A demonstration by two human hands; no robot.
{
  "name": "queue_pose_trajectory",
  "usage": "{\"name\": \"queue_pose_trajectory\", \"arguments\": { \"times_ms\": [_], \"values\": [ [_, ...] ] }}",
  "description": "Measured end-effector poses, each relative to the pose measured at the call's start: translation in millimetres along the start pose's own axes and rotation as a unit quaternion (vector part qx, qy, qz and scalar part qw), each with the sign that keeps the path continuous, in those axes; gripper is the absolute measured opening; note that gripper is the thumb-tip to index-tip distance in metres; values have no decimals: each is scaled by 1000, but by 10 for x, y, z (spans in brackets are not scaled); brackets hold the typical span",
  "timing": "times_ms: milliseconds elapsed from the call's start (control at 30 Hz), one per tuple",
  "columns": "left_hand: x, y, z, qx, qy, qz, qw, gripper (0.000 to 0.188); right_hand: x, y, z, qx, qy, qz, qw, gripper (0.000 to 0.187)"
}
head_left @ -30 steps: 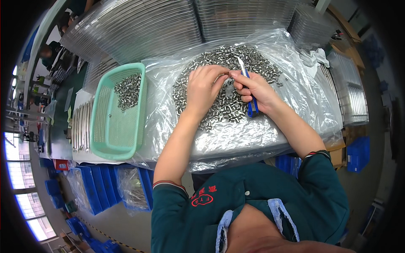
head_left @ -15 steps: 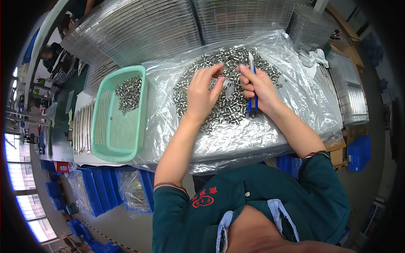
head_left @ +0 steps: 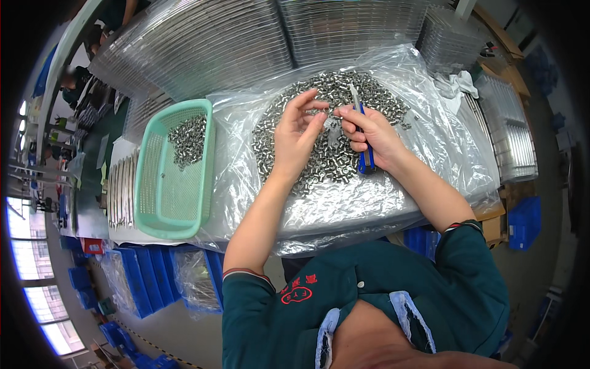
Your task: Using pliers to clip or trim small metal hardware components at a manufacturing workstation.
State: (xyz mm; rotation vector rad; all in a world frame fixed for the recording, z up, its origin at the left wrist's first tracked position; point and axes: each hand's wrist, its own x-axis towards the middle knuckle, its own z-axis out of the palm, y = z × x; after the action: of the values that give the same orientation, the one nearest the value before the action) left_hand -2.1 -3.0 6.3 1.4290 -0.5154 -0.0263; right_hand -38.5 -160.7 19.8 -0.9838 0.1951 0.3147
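Observation:
A wide heap of small shiny metal fittings point(head_left: 332, 165) lies on clear plastic sheeting. Above it my right hand point(head_left: 376, 136) is closed round a blue utility knife point(head_left: 367, 157), whose blade points away from me. My left hand point(head_left: 296, 136) is curled opposite, thumb and fingertips drawn together close to the right fingertips. Whatever is pinched there is too small to make out. Left of the heap stands a light green plastic basket point(head_left: 140, 184), with more of the metal fittings point(head_left: 187, 141) gathered in its far part.
Stacked clear plastic trays point(head_left: 215, 52) line the back of the table. More trays point(head_left: 507, 129) and a white cloth point(head_left: 455, 85) are at the right. Thin metal rods point(head_left: 123, 184) lie left of the basket. Blue bins point(head_left: 150, 277) stand below the table edge.
My right hand has shifted left with the utility knife, bringing its fingertips nearer my left hand. The left fingertips have drawn closer to the thumb.

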Motion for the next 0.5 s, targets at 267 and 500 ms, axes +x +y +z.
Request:
{"name": "queue_pose_trajectory", "arguments": {
  "times_ms": [267, 500],
  "values": [
    [-27, -9, 14, 59, -6, 35, 998, 45, -12, 30, 15, -9, -11, -2, 1000, 23],
    [-47, -10, 89, 137, 53, 131, 981, 35, 63, 34, -91, 132, -93, 92, 983, 27]
  ]
}}
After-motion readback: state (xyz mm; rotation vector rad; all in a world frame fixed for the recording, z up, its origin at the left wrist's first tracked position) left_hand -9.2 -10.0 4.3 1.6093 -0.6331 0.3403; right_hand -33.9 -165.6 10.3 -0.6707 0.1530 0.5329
